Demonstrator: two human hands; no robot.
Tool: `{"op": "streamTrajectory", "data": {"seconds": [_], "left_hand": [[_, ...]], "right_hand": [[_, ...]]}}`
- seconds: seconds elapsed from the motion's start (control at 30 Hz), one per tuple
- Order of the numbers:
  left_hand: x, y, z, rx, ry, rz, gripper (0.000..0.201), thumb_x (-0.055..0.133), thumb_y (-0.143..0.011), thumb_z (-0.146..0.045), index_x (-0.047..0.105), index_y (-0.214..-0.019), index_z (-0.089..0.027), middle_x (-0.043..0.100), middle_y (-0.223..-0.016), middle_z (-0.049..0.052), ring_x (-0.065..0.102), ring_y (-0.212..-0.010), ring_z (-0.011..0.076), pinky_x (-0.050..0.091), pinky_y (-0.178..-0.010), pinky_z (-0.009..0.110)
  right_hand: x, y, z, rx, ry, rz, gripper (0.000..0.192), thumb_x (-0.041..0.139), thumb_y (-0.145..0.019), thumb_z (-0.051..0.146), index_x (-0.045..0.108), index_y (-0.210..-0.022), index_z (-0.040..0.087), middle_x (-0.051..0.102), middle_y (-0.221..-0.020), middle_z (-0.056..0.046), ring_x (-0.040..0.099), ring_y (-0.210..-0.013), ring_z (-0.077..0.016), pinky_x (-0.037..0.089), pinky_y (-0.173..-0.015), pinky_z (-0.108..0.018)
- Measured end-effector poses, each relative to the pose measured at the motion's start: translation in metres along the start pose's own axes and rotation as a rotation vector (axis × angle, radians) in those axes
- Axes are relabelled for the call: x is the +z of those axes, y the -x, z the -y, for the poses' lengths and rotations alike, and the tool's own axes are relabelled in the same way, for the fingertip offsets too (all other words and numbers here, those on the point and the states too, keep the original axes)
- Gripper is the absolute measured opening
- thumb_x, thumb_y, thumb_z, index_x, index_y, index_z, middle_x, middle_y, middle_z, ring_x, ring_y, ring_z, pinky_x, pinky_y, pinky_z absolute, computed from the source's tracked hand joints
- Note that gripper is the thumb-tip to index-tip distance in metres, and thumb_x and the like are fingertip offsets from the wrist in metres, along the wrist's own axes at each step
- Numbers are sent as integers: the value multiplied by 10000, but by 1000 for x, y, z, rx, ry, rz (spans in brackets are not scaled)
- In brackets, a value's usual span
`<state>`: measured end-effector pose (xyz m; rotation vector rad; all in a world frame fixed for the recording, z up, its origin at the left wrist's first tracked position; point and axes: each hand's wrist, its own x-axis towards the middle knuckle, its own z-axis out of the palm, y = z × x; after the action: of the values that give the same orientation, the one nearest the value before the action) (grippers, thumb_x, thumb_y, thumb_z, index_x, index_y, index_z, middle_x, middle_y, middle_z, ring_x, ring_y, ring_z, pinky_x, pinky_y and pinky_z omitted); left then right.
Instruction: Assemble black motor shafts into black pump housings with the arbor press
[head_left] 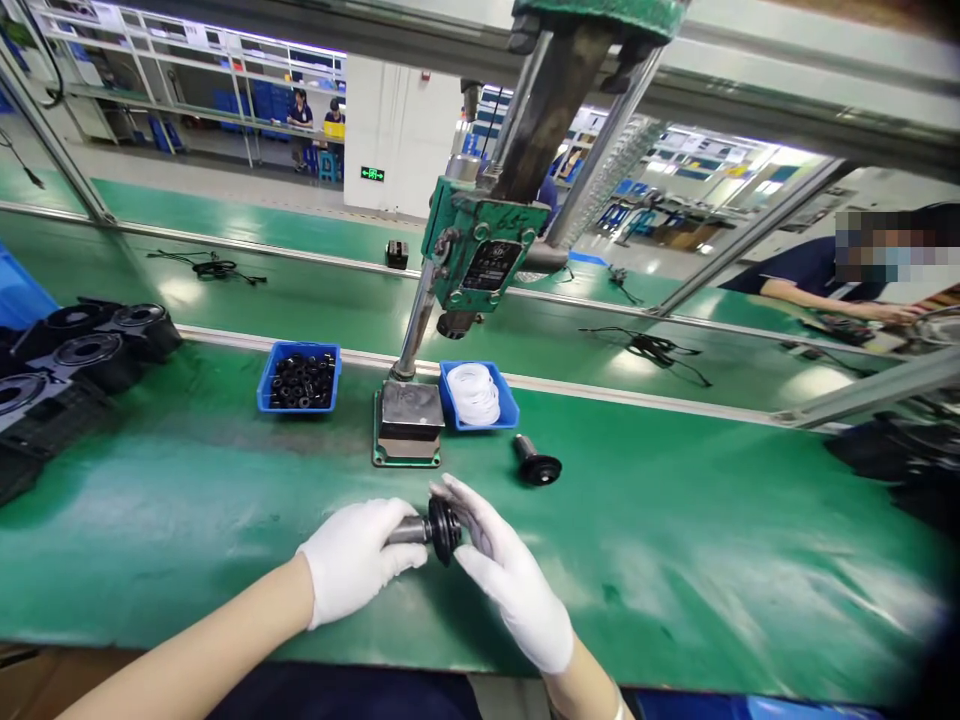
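Observation:
My left hand (356, 560), in a white glove, is closed around the grey metal shaft of a shaft with a black flange (445, 530). It is held nearly level above the green table, flange towards the right. Beside that flange is my gloved right hand (506, 570), cupped with fingers stretched out and thumb apart; whether its fingertips touch the rim I cannot tell. A second flanged shaft (538, 468) lies on the table beyond my right hand. Straight ahead stands a green manual press (487, 245), its metal base block (410, 410) just past my hands.
Behind the base's left is a blue bin (300, 408) of small black parts; at its right, another blue bin (491, 424) holds white rings. Black housings (82, 350) are piled at the left edge. A co-worker (817, 270) sits beyond the frame at right.

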<state>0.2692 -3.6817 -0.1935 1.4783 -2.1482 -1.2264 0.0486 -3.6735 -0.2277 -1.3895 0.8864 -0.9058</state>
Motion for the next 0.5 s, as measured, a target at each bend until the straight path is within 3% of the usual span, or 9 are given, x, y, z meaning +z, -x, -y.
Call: {"op": "streamTrajectory", "data": {"seconds": [0.17, 0.3, 0.5], "left_hand": [[-6, 2, 1, 9, 44, -29, 237, 533, -893, -423, 601, -1035, -246, 660, -950, 23, 604, -887, 238, 407, -732, 310], [-11, -1, 5, 9, 30, -51, 244, 531, -895, -424, 595, -1040, -237, 657, -940, 27, 601, -882, 240, 411, -729, 313], [-12, -1, 11, 2, 31, -49, 241, 529, -892, -430, 591, -1023, -238, 649, -917, 21, 593, -851, 235, 402, -722, 312]], "right_hand": [[2, 7, 5, 112, 73, -31, 580, 538, -938, 488, 383, -1459, 285, 473, -1479, -95, 430, -1376, -251, 302, -1175, -459], [7, 12, 6, 125, 110, -17, 631, 511, -939, 513, 332, -1481, 246, 527, -1414, -132, 543, -1257, -256, 382, -1119, -469], [1, 15, 8, 137, 304, -23, 550, 478, -956, 374, 338, -1466, 227, 606, -1267, -129, 612, -1131, -242, 454, -1038, -488]]}}
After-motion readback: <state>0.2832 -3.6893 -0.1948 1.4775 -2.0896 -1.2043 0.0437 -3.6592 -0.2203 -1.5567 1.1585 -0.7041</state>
